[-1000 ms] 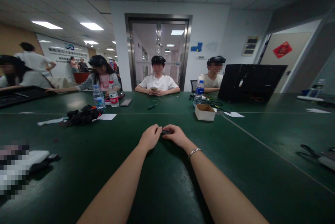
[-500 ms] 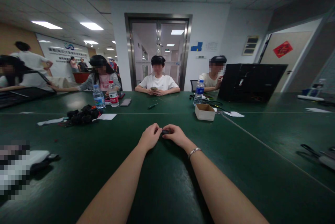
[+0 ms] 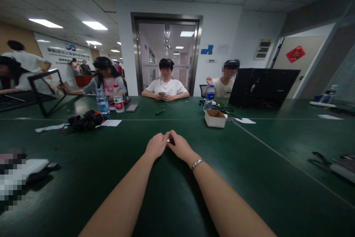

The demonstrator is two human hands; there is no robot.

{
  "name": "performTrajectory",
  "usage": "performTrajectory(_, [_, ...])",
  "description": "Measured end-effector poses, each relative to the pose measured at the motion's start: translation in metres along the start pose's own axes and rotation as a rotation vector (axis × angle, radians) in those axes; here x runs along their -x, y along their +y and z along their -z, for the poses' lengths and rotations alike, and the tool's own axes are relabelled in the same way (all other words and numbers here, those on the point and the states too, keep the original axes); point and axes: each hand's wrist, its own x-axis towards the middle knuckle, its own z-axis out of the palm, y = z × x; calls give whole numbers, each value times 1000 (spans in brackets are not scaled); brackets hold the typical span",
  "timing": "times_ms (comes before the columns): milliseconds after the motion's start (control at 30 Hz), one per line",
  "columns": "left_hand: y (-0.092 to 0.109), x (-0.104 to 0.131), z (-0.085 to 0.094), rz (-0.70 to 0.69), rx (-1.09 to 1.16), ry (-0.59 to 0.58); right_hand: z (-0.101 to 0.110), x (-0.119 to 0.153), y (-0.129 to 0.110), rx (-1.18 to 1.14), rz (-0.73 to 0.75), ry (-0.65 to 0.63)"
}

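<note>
A small dark object (image 3: pixel 172 141) with a shiny spot sits between my hands, just above the green table (image 3: pixel 177 192). Its kind is too small and too covered to make out. My left hand (image 3: pixel 155 146) is closed, its fingertips pressed together at the object's left end. On the other side, my right hand (image 3: pixel 182 146) curls its fingers over the object and hides much of it. The fingertips of both hands meet. A silver bracelet (image 3: pixel 196 164) circles my right wrist.
Ahead stand an open white box (image 3: pixel 215 121), a blue-labelled bottle (image 3: pixel 210 98), a screwdriver (image 3: pixel 160 112) and a black computer case (image 3: pixel 263 88). To the left are tangled black cables (image 3: pixel 86 121) and two bottles. Several people sit across the table; one steadies a black frame (image 3: pixel 44 94).
My right hand has shifted left and closed in against my left hand, covering more of the dark object. At far left a co-worker has raised a black frame. The view has turned slightly right.
</note>
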Motion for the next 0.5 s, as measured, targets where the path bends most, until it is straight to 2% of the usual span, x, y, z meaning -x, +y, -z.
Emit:
performTrajectory(133, [4,6,3,-28,-10,7,14,8,-4,245,21,43])
performTrajectory(267, [-3,14,26,-99,-213,-62,60,28,28,299,-169,99])
performTrajectory(333, [-17,20,48,-161,-391,-79,92,48,53,261,-237,152])
performTrajectory(367, [-27,25,62,-193,-493,-84,110,60,66,214,-280,219])
performTrajectory(433, [-51,38,94,-213,-683,-46,144,86,90,68,-419,416])
performTrajectory(500, [-79,58,129,-194,-840,57,174,110,108,-181,-547,646])
